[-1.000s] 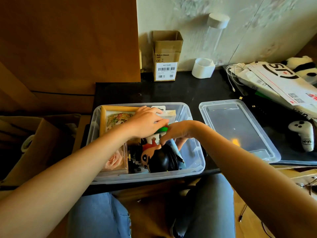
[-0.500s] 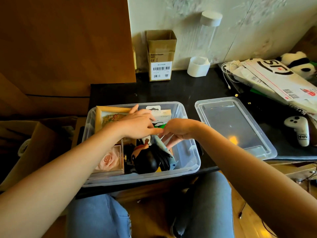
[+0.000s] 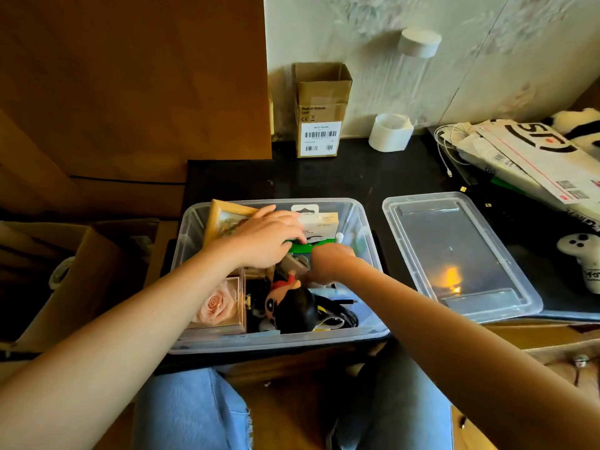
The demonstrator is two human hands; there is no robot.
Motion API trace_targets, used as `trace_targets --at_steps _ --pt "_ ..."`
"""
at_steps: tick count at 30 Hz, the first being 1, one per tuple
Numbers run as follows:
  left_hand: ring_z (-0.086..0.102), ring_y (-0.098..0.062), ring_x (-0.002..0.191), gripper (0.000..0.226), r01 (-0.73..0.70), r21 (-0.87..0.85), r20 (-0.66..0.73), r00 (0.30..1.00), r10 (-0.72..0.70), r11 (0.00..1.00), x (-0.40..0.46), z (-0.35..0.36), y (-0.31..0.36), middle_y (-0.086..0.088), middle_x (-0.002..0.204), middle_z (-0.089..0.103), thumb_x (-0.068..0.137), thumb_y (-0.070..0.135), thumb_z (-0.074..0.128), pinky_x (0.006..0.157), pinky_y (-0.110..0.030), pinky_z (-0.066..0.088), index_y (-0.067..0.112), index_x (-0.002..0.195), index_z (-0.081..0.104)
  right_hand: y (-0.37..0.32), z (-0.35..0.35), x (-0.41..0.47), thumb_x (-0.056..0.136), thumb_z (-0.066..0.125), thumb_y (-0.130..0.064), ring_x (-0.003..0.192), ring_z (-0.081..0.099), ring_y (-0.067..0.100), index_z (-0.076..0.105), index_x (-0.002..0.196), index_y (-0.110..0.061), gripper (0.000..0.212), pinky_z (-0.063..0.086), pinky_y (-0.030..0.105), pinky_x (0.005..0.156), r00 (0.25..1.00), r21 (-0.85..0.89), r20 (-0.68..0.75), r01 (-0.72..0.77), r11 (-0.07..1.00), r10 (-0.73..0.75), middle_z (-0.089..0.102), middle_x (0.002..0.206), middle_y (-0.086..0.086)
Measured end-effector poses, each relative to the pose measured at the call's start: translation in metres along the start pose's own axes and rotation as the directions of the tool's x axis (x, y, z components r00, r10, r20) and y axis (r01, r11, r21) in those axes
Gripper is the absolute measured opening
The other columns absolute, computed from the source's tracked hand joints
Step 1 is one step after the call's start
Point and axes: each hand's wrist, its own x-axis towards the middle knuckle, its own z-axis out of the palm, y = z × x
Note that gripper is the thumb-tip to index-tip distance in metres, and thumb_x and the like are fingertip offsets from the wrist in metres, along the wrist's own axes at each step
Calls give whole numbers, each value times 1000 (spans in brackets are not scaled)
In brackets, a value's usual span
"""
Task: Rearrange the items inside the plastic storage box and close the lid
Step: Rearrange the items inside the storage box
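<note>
The clear plastic storage box (image 3: 368,235) sits at the near edge of the black table. Its clear lid (image 3: 454,254) lies flat to the right of it. Inside are a wood-framed picture (image 3: 220,219), a pink rose in a clear case (image 3: 216,306), a black-haired doll (image 3: 293,308), a green-and-white packet (image 3: 319,222) and black cables (image 3: 344,315). My left hand (image 3: 266,238) rests on the packet's front with fingers stretched across it. My right hand (image 3: 328,263) dips into the box beside the doll, and its fingers are hidden.
A small open cardboard box (image 3: 319,108) and a clear tube with a white base (image 3: 391,131) stand at the back wall. Envelopes and a white cable (image 3: 535,154) lie at the right, with a white game controller (image 3: 584,258). A brown carton (image 3: 65,271) is at the left.
My right hand has left the green packet and dropped lower into the box, next to the doll. My left hand stays on the packet. The view has shifted a little.
</note>
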Motion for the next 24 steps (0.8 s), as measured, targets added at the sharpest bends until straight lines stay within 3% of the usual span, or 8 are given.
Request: trace_targets --at_steps 4,7,12,14,16,19,22,24 --pt "24 -16 138 46 58 -107 -73 995 -66 993 1 0 -2 6 148 37 97 8 35 112 -30 13 36 129 53 3 -2 2 97 40 -41 74 51 24 50 72 -10 41 37 29 60 1000 166 -19 8 986 -5 50 67 2" --pt "32 -22 131 50 98 -163 -105 988 -116 982 0 2 -2 3 141 41 95 4 35 108 -38 27 39 127 54 -2 -3 6 99 37 -27 76 50 24 60 94 -3 34 37 28 64 999 335 22 38 942 -49 59 86 12" --pt "37 -24 124 52 130 -186 -99 984 -150 974 3 2 -7 0 132 44 94 3 34 102 -42 35 40 127 54 -9 -6 14 100 39 -25 60 64 16 60 93 2 35 50 24 58 981 612 186 -71 788 -56 62 76 8" --pt "38 -25 124 52 133 -196 -95 983 -154 971 4 2 -9 -2 132 45 94 4 34 102 -42 35 40 127 54 -14 -6 12 101 32 -22 50 65 13 53 80 -3 35 47 16 42 963 609 255 -93 788 -83 58 68 7" --pt "38 -26 125 53 136 -191 -90 984 -155 972 6 3 -11 -2 134 45 94 4 34 103 -42 34 41 126 54 -17 -7 14 98 31 -14 63 68 24 51 74 -4 33 42 14 36 965 539 246 -62 840 -87 59 69 11" --pt "37 -26 125 52 128 -197 -81 986 -146 972 7 4 -13 -2 135 45 94 4 34 103 -41 33 41 125 54 -12 -5 18 88 50 -6 74 64 24 66 97 -3 18 47 17 47 985 477 137 27 878 -105 64 91 12" --pt "38 -25 124 50 114 -202 -90 987 -134 973 7 5 -15 -2 133 46 94 5 35 103 -39 32 39 124 56 -9 3 17 77 64 -8 96 60 24 64 114 -19 38 51 31 75 979 371 -174 163 914 -104 63 111 3" --pt "38 -23 124 48 112 -207 -92 987 -133 972 7 6 -16 -2 133 46 95 7 35 104 -38 32 40 123 56 -16 8 15 80 58 -7 102 59 30 54 127 -23 51 47 35 73 955 250 -250 223 942 -160 62 117 8"
